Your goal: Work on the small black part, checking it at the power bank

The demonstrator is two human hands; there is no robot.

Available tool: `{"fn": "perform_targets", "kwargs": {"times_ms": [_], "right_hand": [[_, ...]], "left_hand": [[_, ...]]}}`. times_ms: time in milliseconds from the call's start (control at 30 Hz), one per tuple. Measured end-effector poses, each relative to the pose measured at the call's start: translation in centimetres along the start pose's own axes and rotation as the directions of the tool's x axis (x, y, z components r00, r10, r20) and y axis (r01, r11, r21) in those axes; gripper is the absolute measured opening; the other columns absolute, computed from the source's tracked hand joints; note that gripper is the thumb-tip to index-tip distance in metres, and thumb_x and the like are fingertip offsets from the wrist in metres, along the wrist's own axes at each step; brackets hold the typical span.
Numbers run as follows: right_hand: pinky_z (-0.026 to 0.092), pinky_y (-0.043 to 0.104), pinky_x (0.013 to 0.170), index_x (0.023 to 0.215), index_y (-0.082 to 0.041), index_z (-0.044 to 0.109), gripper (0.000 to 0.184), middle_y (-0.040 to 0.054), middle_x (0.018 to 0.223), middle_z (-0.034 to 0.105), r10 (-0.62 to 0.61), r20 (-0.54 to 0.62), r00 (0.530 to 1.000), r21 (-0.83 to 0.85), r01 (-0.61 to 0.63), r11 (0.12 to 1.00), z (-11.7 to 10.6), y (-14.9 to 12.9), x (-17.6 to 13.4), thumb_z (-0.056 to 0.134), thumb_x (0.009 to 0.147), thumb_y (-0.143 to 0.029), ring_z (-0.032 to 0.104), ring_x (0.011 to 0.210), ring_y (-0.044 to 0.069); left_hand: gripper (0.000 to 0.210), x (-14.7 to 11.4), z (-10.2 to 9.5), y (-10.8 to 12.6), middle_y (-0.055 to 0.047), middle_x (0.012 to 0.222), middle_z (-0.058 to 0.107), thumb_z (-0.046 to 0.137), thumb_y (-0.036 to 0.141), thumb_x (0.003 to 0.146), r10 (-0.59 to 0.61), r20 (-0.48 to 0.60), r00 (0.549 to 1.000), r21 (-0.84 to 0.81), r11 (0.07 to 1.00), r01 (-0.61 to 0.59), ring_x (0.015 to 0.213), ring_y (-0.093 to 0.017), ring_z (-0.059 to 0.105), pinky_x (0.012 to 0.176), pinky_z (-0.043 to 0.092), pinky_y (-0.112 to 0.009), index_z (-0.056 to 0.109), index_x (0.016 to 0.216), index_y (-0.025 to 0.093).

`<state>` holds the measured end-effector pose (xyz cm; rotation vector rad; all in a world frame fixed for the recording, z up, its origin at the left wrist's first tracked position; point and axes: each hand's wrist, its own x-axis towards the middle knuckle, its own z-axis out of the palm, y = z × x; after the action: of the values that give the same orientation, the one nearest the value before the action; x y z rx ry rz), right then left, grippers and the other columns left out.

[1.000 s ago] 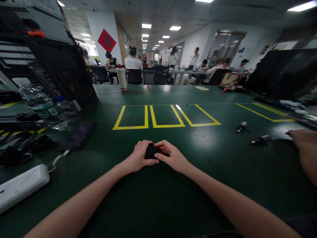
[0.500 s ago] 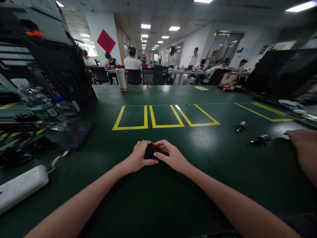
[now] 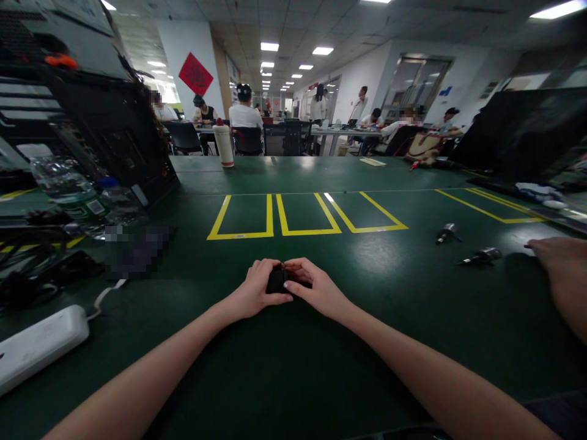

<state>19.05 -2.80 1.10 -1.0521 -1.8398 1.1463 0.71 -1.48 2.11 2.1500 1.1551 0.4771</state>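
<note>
A small black block-like object (image 3: 276, 282) sits between my two hands, low over the green table (image 3: 293, 366). My left hand (image 3: 257, 287) is closed round its left side, thumb along the near edge. From the right, my right hand (image 3: 316, 288) grips it, with the thumb pressed on its near face and the fingers over the top. Its exact kind is hard to make out, as the fingers cover much of it. Beyond my hands, yellow tape outlines (image 3: 312, 232) mark the tabletop.
Two dark metal tool-like pieces (image 3: 448, 233) lie to the right, near another person's hand (image 3: 564, 275). On the left are a white power strip (image 3: 43, 348), plastic bottles (image 3: 68, 186), cables (image 3: 27, 269) and a black computer case (image 3: 114, 128). A white tumbler (image 3: 224, 145) stands farther back.
</note>
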Motion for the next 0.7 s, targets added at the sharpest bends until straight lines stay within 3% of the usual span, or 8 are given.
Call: {"fn": "perform_targets", "kwargs": {"times_ms": [200,333,533,700], "right_hand": [[0.045,0.038,0.090,0.102,-0.020,0.052,0.023,0.0033,0.104,0.053,-0.019,0.052,0.998,-0.009,0.020,1.000,-0.34,-0.02,-0.14,0.054,0.079,-0.024,0.054,0.098,0.016],[0.046,0.036,0.088,0.097,-0.022,0.053,0.016,0.0015,0.100,0.053,-0.049,0.027,0.998,0.014,0.049,0.999,-0.16,-0.31,-0.26,0.051,0.081,-0.022,0.054,0.097,0.015],[0.045,0.039,0.088,0.107,-0.020,0.049,0.028,0.0047,0.104,0.055,0.021,0.025,0.999,-0.023,-0.021,1.000,-0.18,0.09,0.07,0.053,0.080,-0.026,0.055,0.098,0.017],[0.043,0.036,0.092,0.105,-0.021,0.050,0.027,0.0027,0.106,0.053,-0.057,0.101,0.993,0.030,0.054,0.998,-0.60,-0.20,-0.26,0.055,0.078,-0.020,0.053,0.102,0.015]], "left_hand": [[0.050,-0.12,0.12,0.07,-0.008,0.110,0.044,0.059,0.042,0.073,-0.001,-0.008,1.000,-0.004,1.000,0.001,0.099,-0.024,0.044,0.083,0.041,-0.039,0.040,0.114,0.020],[0.049,-0.20,0.13,0.10,-0.007,0.110,0.044,0.059,0.042,0.073,0.006,-0.018,1.000,-0.015,1.000,-0.007,0.099,-0.024,0.044,0.083,0.041,-0.039,0.040,0.114,0.020],[0.050,-0.15,0.13,0.11,-0.008,0.109,0.045,0.060,0.041,0.073,0.008,-0.022,1.000,-0.011,1.000,-0.008,0.098,-0.024,0.045,0.082,0.041,-0.039,0.040,0.114,0.020],[0.051,-0.22,0.16,-0.05,-0.008,0.111,0.045,0.059,0.041,0.073,0.003,-0.024,1.000,-0.005,1.000,-0.003,0.099,-0.025,0.045,0.082,0.041,-0.039,0.039,0.115,0.019]]}}
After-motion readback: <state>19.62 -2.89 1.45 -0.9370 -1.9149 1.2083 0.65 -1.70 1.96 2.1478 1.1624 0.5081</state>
